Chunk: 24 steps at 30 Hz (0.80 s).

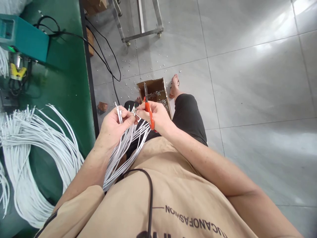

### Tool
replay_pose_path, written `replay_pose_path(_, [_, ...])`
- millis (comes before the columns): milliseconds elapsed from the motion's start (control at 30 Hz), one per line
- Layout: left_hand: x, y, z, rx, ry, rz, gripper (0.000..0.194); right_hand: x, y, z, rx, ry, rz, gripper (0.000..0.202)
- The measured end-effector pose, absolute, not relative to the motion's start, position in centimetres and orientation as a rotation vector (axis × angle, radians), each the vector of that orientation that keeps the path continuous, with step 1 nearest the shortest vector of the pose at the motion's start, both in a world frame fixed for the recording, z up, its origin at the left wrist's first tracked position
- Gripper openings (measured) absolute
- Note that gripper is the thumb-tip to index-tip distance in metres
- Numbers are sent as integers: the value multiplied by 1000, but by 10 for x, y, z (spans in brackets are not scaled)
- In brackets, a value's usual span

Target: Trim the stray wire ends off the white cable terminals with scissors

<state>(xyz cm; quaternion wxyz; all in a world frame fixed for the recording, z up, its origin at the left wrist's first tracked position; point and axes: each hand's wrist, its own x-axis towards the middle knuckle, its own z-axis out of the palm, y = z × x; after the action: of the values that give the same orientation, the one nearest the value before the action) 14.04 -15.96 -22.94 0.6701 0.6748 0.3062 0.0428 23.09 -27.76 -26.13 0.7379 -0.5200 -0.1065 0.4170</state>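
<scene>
My left hand [114,122] is closed on white cables, with a couple of ends sticking up past its fingers. More white cables [123,145] hang from between the hands down across my lap. In my right hand [158,115] are red-handled scissors [149,114], blades pointing away from me. The thumb and fingertips of that hand meet the left fingertips at the cable ends, where small green and white wire tips show. What exactly the right fingertips pinch is too small to make out.
A cardboard box [151,82] holding small scraps stands on the floor between my feet, with bits scattered around it. Left is a green table [69,82] with a large white cable bundle [44,138] and a teal device [27,36]. A metal frame on wheels [142,33] stands ahead; black cords hang beside the table.
</scene>
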Motion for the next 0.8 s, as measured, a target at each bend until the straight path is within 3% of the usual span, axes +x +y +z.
replay_pose_path(267, [139, -168, -233, 1780, 797, 307, 34, 218, -282, -263, -1475, -445, 472, 5])
replay_pose_path(500, [141, -155, -236, 1534, 816, 451, 34, 201, -272, -270, -1287, -104, 790, 12])
replay_pose_path(800, [141, -152, -230, 1297, 814, 303, 29, 228, -272, -263, -1459, -336, 681, 16])
